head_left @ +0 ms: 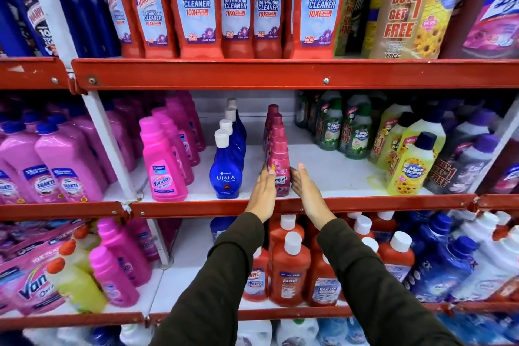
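A row of dark pink Comfort bottles runs front to back on the middle shelf. My left hand lies flat against the left side of the front bottle, fingers straight. My right hand is on its right side, fingers straight, touching or nearly touching it. Both arms wear dark sleeves and reach over the red shelf edge.
Blue Ujala bottles stand in a row just left of the Comfort row, pink Vanish bottles further left. Yellow Max Kleen bottles stand at right, with bare white shelf between. Red Harpic bottles fill the shelf above.
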The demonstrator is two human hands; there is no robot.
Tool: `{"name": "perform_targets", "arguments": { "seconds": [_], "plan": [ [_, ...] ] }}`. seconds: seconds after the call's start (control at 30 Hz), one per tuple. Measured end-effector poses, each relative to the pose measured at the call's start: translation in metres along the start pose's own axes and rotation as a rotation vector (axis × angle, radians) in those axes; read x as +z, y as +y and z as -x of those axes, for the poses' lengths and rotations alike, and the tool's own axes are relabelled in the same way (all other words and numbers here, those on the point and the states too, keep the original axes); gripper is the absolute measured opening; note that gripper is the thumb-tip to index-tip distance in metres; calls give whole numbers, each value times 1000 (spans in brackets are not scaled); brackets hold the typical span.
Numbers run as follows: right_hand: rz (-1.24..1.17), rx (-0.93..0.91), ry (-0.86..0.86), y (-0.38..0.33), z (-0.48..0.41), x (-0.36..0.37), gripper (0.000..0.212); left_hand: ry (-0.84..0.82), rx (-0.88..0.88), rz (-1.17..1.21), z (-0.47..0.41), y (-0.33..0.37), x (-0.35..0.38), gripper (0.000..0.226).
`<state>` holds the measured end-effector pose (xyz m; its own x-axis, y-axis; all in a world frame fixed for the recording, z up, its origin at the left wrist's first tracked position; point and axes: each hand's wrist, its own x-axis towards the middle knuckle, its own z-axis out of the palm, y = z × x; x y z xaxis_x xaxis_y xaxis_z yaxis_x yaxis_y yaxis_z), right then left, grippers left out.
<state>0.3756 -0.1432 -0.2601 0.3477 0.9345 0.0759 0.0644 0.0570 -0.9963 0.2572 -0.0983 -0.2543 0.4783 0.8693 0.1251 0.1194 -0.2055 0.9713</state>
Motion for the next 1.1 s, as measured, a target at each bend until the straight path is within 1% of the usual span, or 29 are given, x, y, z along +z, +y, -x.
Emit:
{"name": "perform_targets", "arguments": {
  "seconds": [0.17, 0.27, 0.33, 0.4, 0.47, 0.5, 0.53, 0.6, 0.63, 0.67, 0.73, 0.77, 0.8, 0.83, 0.87, 0.97, 1.03, 1.1],
  "plan": [
    [-16, 8, 27, -3, 6, 3, 37, -24, 3, -38, -2, -4, 0, 53],
    [-5, -8, 45, -9, 10, 5, 33, -41, -6, -10, -2, -3, -4, 57],
    [-14, -31, 79, -8, 15, 6, 40, 5, -10, 54, 3, -3, -7, 59],
    [-62, -112, 194, -3, 21, 9, 50, 133, 60, 130, 14, -5, -11, 57],
    [-107, -254, 319, -2, 31, 19, 45, 295, 184, 170, 29, -8, -16, 54],
    [-119, -294, 344, -2, 36, 28, 43, 377, 235, 173, 35, -9, -19, 53],
    [-137, -309, 333, -3, 39, 37, 44, 462, 271, 168, 39, -9, -23, 51],
    [-171, -274, 251, -5, 40, 60, 47, 627, 288, 167, 41, -8, -35, 49],
    [-172, -238, 197, -6, 39, 71, 48, 680, 265, 182, 40, -8, -42, 49],
    [-167, -192, 140, -9, 36, 83, 50, 695, 220, 202, 38, -7, -51, 49],
    [-179, -108, 30, -15, 29, 103, 50, 614, 86, 251, 31, -11, -69, 52],
    [-209, -80, -14, -17, 25, 112, 43, 540, 24, 284, 26, -13, -77, 55],
    [-248, -49, -39, -19, 21, 118, 33, 459, -30, 332, 23, -15, -84, 57],
    [-286, -24, -47, -20, 18, 124, 29, 383, -74, 381, 20, -16, -89, 60],
    [-318, -2, -50, -20, 16, 128, 30, 320, -107, 410, 19, -18, -94, 64],
    [-330, 15, -41, -20, 16, 134, 36, 202, -130, 406, 20, -22, -100, 69],
    [-322, 20, -11, -19, 19, 135, 37, 175, -127, 392, 20, -24, -103, 69],
    [-305, 31, 4, -19, 20, 135, 32, 165, -130, 392, 18, -24, -106, 68]
  ]
}}
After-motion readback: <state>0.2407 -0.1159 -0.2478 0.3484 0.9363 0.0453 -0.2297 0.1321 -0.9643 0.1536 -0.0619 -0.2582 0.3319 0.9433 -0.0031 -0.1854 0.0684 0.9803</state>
